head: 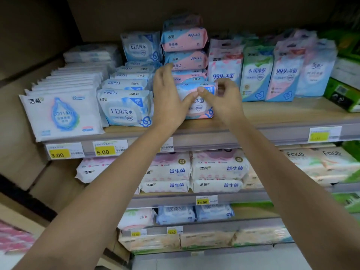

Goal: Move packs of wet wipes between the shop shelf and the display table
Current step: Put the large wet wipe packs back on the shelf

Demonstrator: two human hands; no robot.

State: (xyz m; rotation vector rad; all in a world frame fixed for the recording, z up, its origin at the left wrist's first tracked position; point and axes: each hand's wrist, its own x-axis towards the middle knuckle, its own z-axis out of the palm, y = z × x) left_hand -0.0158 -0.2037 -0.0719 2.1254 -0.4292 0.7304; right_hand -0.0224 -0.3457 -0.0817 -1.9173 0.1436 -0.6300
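A pink-and-blue pack of wet wipes [198, 102] stands at the front of the top shelf [272, 117], in the middle of the row. My left hand [168, 98] is on the pack's left side, thumb across its face. My right hand [224, 100] is on its right side, thumb and fingers pinching its top edge. More packs of the same pink-and-blue kind are stacked behind it [185, 41]. To its left stand blue EDI packs [125, 109] and flat white packs [62, 114].
Tall hanging packs [257, 75] fill the shelf to the right, with bare wood in front of them. Lower shelves hold white packs [218, 168] and tissue boxes [319, 162]. Price tags [110, 149] line the shelf edges. A brown wall panel is at left.
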